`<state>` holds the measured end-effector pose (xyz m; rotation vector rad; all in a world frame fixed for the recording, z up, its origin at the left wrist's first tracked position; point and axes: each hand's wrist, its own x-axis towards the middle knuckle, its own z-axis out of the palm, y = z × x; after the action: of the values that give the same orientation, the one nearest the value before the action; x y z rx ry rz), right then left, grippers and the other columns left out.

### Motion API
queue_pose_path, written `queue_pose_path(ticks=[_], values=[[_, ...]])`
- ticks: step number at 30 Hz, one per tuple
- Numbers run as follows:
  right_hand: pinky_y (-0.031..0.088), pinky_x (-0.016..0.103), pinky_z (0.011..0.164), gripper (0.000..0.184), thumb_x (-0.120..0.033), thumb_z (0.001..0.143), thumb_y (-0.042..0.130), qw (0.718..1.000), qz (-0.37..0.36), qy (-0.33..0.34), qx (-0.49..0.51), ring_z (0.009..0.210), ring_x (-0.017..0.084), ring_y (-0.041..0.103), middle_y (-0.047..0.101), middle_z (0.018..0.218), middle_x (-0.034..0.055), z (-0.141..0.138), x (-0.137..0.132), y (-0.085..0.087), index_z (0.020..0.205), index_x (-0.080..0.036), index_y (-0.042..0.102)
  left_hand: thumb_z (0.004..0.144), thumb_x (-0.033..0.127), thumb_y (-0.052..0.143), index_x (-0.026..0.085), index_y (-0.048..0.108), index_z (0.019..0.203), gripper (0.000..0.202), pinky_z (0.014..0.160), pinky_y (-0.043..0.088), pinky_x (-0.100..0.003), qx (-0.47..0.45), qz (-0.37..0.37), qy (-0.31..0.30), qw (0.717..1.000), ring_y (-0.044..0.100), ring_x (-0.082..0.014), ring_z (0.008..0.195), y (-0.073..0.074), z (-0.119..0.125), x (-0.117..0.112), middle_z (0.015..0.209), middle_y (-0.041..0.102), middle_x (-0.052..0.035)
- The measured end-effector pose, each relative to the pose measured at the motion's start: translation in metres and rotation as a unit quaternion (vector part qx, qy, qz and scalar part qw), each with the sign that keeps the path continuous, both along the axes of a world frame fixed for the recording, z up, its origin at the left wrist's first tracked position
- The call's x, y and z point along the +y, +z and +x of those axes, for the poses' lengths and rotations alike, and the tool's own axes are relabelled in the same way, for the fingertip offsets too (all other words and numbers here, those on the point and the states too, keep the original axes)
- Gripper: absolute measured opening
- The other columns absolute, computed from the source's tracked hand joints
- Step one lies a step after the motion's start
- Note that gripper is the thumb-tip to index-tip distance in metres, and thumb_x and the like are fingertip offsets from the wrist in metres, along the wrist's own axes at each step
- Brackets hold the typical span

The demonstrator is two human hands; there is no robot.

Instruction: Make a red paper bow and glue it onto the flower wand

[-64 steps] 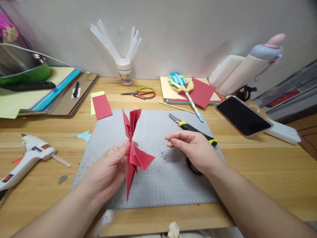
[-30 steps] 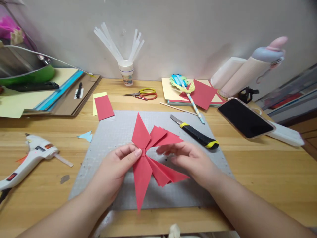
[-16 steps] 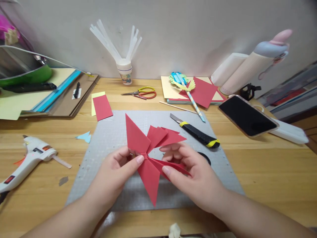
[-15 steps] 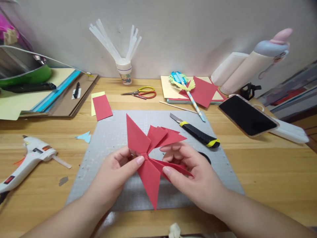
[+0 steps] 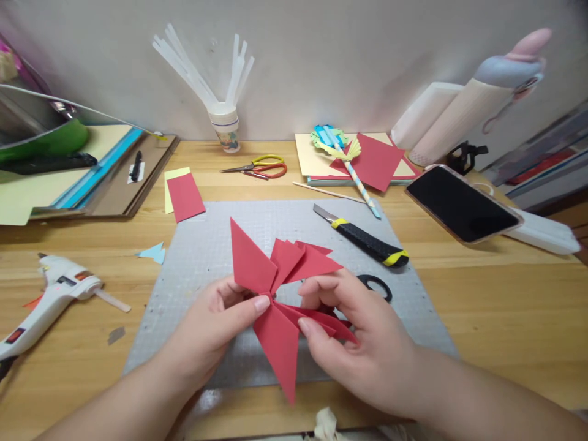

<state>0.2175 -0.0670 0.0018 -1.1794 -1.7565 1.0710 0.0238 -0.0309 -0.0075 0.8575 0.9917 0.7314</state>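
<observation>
A red folded-paper piece (image 5: 278, 343) with several pointed petals is held up over the grey cutting mat (image 5: 193, 239). My left hand (image 5: 225, 318) pinches it at the centre, thumb on the front and fingers behind. The lower right petals lie between the thumb and curled fingers of my right hand (image 5: 358, 324). One petal points up at the left, one points down, and a fanned group spreads at the upper right. Just beyond my right hand, a black ring-shaped handle (image 5: 376, 286) lies partly hidden on the mat.
A utility knife (image 5: 362, 239) with its blade out lies on the mat. Scissors (image 5: 261, 166), a cup of glue sticks (image 5: 225, 128) and a paper flower (image 5: 346, 159) are behind. A glue gun (image 5: 59, 294) lies left; a phone (image 5: 463, 202) leans at right.
The lower right petals have spread a little in my right hand, and the paper piece has tilted slightly. More of the black handle shows. The whole view has shifted a little.
</observation>
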Motion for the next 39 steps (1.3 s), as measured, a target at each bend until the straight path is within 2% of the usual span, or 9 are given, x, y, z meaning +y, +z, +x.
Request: queue_pose_path(ticks=[3,7,15,27,34,39], values=[[0.046,0.018,0.054,0.031,-0.011,0.083,0.054,1.000,-0.002,-0.003,0.002,0.067,0.010,0.056,0.057,0.080,-0.0051,-0.0004,-0.0003,-0.0008,0.104,-0.031,0.043,0.069,0.033,0.078,0.020,0.073,0.084,0.021,0.071,0.048,-0.025,0.002,0.000,0.004,1.000,0.062,-0.0176,0.077,-0.0014,-0.0016,-0.0005,0.083,0.074,-0.0039],[0.048,0.019,0.059,0.032,-0.011,0.081,0.056,1.000,0.024,-0.014,-0.008,0.074,0.012,0.058,0.058,0.081,-0.0044,-0.0002,0.0002,-0.0002,0.103,-0.031,0.043,0.069,0.032,0.078,0.020,0.074,0.084,0.020,0.075,0.049,-0.025,0.001,0.007,0.001,1.000,0.063,-0.0179,0.079,-0.0037,-0.0018,0.0008,0.082,0.074,-0.0036],[0.045,0.016,0.052,0.032,-0.010,0.082,0.055,0.999,0.040,0.000,-0.010,0.059,0.007,0.055,0.060,0.084,-0.0058,0.0004,-0.0007,0.0007,0.104,-0.029,0.042,0.069,0.034,0.077,0.022,0.074,0.086,0.021,0.078,0.049,-0.027,0.009,0.012,-0.005,1.000,0.063,-0.0195,0.084,-0.0015,-0.0002,0.0012,0.086,0.075,-0.0030],[0.045,0.016,0.055,0.028,-0.013,0.082,0.057,0.997,0.077,-0.006,-0.011,0.062,0.007,0.055,0.060,0.081,-0.0060,0.0007,-0.0001,0.0035,0.102,-0.028,0.044,0.073,0.032,0.075,0.021,0.075,0.087,0.018,0.083,0.049,-0.030,-0.006,0.016,-0.017,1.000,0.065,-0.0201,0.085,-0.0041,-0.0005,0.0004,0.085,0.075,-0.0036],[0.045,0.017,0.056,0.030,-0.009,0.081,0.055,0.996,0.088,-0.010,0.008,0.064,0.008,0.054,0.058,0.081,-0.0050,0.0008,-0.0012,0.0022,0.102,-0.027,0.044,0.072,0.035,0.076,0.021,0.074,0.082,0.018,0.072,0.050,-0.027,0.013,0.009,-0.026,1.000,0.064,-0.0179,0.076,-0.0032,-0.0013,0.0002,0.083,0.074,-0.0033],[0.045,0.020,0.056,0.029,-0.011,0.081,0.056,0.995,0.100,-0.009,-0.017,0.063,0.009,0.053,0.057,0.076,-0.0054,0.0012,-0.0012,0.0045,0.103,-0.027,0.044,0.073,0.035,0.075,0.021,0.075,0.088,0.020,0.077,0.050,-0.028,0.018,0.036,-0.037,0.998,0.064,-0.0191,0.083,-0.0055,-0.0017,0.0003,0.087,0.075,-0.0038]])
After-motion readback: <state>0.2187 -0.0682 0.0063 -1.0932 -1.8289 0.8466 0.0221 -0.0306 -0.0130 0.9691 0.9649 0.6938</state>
